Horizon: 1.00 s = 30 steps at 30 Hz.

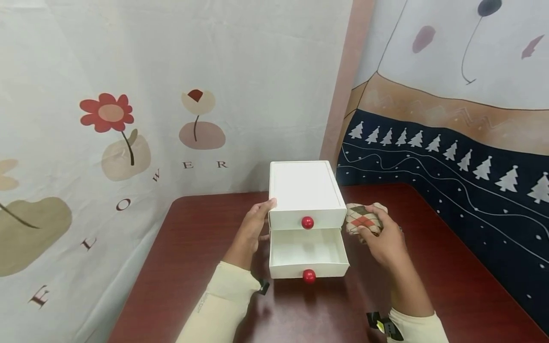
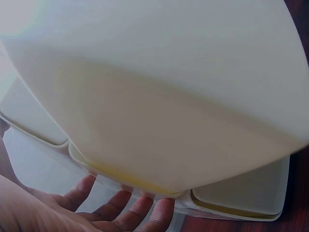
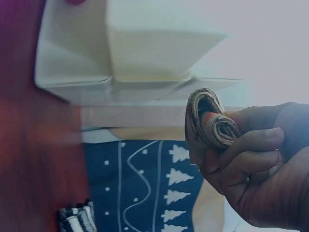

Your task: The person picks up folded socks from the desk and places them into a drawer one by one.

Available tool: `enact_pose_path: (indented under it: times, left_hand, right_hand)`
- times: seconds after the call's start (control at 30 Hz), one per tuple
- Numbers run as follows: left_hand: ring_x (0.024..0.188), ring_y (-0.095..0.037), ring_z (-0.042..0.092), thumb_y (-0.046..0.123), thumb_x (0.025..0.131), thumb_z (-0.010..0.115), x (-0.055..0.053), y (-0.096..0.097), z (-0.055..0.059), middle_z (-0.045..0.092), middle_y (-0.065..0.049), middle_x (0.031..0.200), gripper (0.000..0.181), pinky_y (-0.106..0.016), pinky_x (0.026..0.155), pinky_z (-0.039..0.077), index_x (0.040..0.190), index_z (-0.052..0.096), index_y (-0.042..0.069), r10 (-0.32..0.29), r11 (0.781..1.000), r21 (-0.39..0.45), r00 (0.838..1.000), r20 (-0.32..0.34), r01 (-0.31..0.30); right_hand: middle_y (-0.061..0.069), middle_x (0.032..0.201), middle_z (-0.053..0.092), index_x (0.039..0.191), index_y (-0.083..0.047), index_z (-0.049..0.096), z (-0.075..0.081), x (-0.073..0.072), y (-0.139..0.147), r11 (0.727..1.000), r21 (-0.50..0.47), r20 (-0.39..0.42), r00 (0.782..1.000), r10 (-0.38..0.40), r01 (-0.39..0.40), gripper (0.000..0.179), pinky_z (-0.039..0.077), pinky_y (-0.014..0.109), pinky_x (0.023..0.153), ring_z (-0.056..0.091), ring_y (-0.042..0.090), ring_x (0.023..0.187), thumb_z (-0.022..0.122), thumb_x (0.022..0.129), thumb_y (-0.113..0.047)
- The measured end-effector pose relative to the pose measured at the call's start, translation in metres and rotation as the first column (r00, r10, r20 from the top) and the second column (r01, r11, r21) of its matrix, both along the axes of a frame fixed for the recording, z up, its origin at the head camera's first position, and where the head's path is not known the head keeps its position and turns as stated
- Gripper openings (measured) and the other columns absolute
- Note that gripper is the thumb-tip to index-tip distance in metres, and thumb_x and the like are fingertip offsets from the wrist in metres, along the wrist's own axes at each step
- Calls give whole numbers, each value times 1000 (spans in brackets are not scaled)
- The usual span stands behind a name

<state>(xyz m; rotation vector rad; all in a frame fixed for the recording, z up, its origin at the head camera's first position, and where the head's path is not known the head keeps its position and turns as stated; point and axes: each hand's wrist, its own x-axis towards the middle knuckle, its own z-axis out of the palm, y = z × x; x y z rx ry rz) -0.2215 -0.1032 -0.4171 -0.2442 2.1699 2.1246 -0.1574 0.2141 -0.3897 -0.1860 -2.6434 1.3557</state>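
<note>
The table (image 1: 315, 317) is dark red-brown and glossy, with faint wood grain and rounded far corners. A white box (image 1: 300, 188) stands on it, its lower drawer (image 1: 289, 271) pulled out and its upper drawer (image 1: 287, 221) closed. A black-and-white bundle (image 3: 77, 220), partly cut off, shows at the table's side; its contact is unclear.

Near the surface's (image 1: 206, 238) far edge, one box (image 1: 302, 185) is carrying two drawers (image 1: 286, 272) and two knobs (image 1: 307, 223); one checked roll (image 1: 359, 218) and one striped bundle (image 3: 77, 218) are showing.
</note>
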Motion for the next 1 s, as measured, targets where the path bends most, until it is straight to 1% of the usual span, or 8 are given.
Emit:
enact_pose_path:
  times: [0.2,0.3,0.4,0.6,0.77,0.83,0.93,1.0]
  left_hand:
    - [146,-42,51,67,98,67,-2,-1,0,53,-19,160,78,-72,109,47,152,53,13,-10,1000,-11,1000,-3,10]
    - [145,-42,51,66,98,67,-2,-1,-1,55,-19,158,77,-71,108,48,152,53,13,-10,1000,-12,1000,-7,10]
    - [144,-42,52,67,98,67,-2,-1,-2,56,-19,156,78,-71,108,48,152,53,13,-9,1000,-11,1000,-8,8]
    - [145,-43,51,66,98,68,-3,-2,-3,54,-19,159,76,-72,110,47,151,53,13,-11,1000,2,1000,-1,11]
    - [144,-42,53,67,98,67,-2,-2,-1,56,-18,156,77,-71,110,48,152,53,14,-11,1000,-10,1000,-9,11]
    - [144,-41,53,67,98,67,-2,-2,-1,57,-18,155,77,-70,110,48,152,54,14,-10,1000,-9,1000,-7,10]
    - [143,-41,53,67,97,67,-1,-2,-1,58,-18,154,77,-68,107,49,151,54,14,-11,1000,-5,1000,-5,11]
    - [143,-41,54,68,97,68,-1,-2,-1,58,-17,153,76,-67,107,49,150,55,15,-9,1000,-2,1000,1,9]
  right_hand:
    - [31,129,64,159,-11,50,11,20,-1,995,-97,19,999,36,-34,62,60,24,65,70,17,81,73,102,-9]
    - [30,131,64,159,-9,50,14,27,-1,992,-111,28,998,58,-55,63,62,24,69,69,15,86,75,101,-12]
    - [29,128,66,156,-8,53,16,34,-2,991,-122,22,998,63,-60,61,62,24,70,68,14,87,77,100,-12]
    - [28,119,72,152,-5,56,18,47,-6,985,-150,-1,997,80,-79,59,63,26,68,72,11,77,79,98,-9]
    - [23,121,75,152,-9,59,20,51,-11,989,-84,13,992,125,-123,60,60,25,70,72,16,88,82,97,-15]
    - [23,127,74,152,-9,60,21,50,-14,986,-68,23,988,151,-149,60,59,25,71,71,18,93,83,97,-17]
    - [24,134,72,152,-8,62,19,50,-20,980,-82,45,982,186,-182,60,61,25,71,71,19,93,84,97,-18]
    - [23,132,73,151,-7,63,18,49,-23,976,-88,45,978,204,-200,59,61,26,69,70,18,91,84,96,-17]
